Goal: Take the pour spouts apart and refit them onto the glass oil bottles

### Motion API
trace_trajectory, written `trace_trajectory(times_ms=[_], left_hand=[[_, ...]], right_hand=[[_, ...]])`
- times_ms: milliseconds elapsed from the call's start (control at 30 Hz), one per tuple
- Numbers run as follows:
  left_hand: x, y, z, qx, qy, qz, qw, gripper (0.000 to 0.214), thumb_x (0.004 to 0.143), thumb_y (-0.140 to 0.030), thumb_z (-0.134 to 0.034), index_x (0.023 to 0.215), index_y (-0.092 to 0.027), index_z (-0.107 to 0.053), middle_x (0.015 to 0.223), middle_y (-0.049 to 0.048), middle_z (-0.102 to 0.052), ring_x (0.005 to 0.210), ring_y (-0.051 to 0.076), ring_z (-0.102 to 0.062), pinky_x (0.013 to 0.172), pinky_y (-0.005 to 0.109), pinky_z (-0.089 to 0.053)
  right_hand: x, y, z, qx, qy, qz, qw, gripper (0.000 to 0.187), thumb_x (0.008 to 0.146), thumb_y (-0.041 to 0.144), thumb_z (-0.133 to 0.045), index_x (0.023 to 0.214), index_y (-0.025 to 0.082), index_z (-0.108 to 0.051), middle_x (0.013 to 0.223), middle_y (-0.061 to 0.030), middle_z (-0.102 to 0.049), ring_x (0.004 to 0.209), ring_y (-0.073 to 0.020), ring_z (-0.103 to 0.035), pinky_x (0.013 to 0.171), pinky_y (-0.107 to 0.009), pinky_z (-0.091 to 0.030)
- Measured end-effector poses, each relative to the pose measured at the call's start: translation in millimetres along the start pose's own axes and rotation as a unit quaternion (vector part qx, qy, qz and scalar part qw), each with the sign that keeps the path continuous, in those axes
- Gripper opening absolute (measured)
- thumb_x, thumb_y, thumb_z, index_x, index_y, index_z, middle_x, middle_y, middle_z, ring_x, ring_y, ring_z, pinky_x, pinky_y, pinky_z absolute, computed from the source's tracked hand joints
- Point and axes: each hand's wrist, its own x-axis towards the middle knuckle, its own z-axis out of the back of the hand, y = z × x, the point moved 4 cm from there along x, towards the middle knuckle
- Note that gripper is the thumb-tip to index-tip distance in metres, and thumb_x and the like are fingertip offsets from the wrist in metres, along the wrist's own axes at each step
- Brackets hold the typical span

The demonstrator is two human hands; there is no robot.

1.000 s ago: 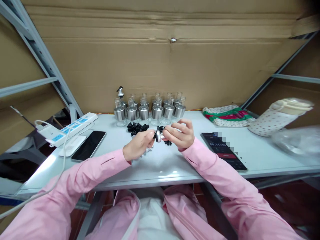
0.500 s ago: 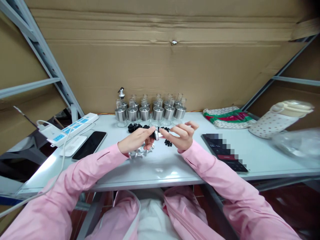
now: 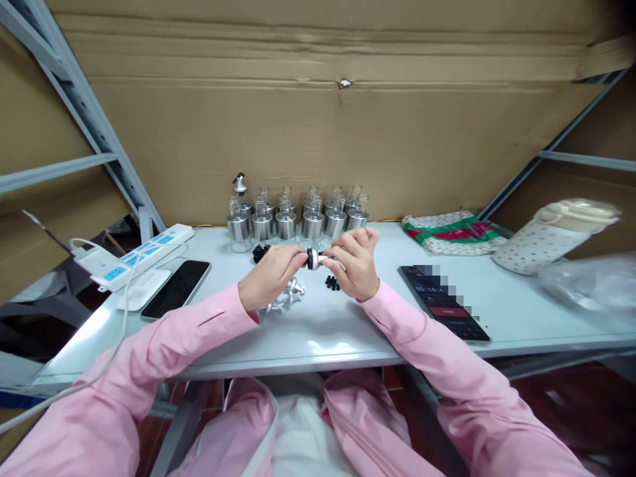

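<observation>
1. Brown cardboard fills the upper half of the frame.
2. White table, spanning the middle, its front edge below centre.
3. Pink sleeves reach in from both lower corners.
4. Glass-and-metal bottles, clustered upright just above centre; one at the cluster's left end wears a pourer.
5. Dotted flask, tilted at the right edge, near a patterned cloth.
6. Power strip, left of frame, beside a dark phone; a second phone lies right of centre, screen lit.
7. Left hand, near centre: thumb and fingers pinched together on the black end of a black-and-silver piece.
8. Right hand, just right of it: thumb and forefinger closed about the piece's slender silver end, other fingers loosely curled.
9. Silver parts, heaped below the left hand.
10. Black stoppers, partly hidden behind that hand.
11. Tiny black bits, grouped beside the right hand.
</observation>
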Motion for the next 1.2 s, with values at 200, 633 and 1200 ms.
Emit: trace_trajectory(times_ms=[200, 633, 1200], left_hand=[[-4.5, 4.5, -1.6, 0.245, -0.093, -0.213, 0.941, 0.034, 0.096, -0.040, -0.030, 0.094, -0.016, -0.054, 0.090, 0.0074, -0.066, 0.083, 0.018, -0.056, 0.090, 0.039, -0.033], [22.5, 68.7, 46.0, 0.421, 0.027, -0.068, 0.904, 0.024, 0.084, -0.009, -0.044, 0.101, -0.017, -0.060, 0.102, 0.0075, -0.063, 0.080, 0.018, -0.060, 0.074, 0.032, -0.039], [16.7, 93.6, -11.8, 0.385, 0.103, -0.161, 0.903, 0.013, 0.086, -0.017, -0.053, 0.097, -0.015, -0.060, 0.096, 0.0067, -0.064, 0.077, 0.017, -0.058, 0.074, 0.033, -0.028]], right_hand=[[2.4, -0.2, -9.6, 0.199, 0.065, -0.110, 0.972, 0.056, 0.094, 0.048, -0.023, 0.051, 0.018, -0.043, 0.059, -0.0011, -0.046, 0.065, -0.0151, -0.041, 0.072, -0.035, -0.029], [-13.1, -44.3, -37.7, 0.392, 0.017, -0.418, 0.820, 0.055, 0.076, 0.070, -0.043, 0.059, 0.018, -0.049, 0.064, -0.0005, -0.047, 0.062, -0.0120, -0.042, 0.063, -0.027, -0.038], [-17.2, -41.3, -44.9, 0.376, 0.052, -0.395, 0.836, 0.055, 0.076, 0.069, -0.043, 0.063, 0.017, -0.055, 0.067, -0.0014, -0.053, 0.063, -0.0123, -0.046, 0.065, -0.026, -0.041]])
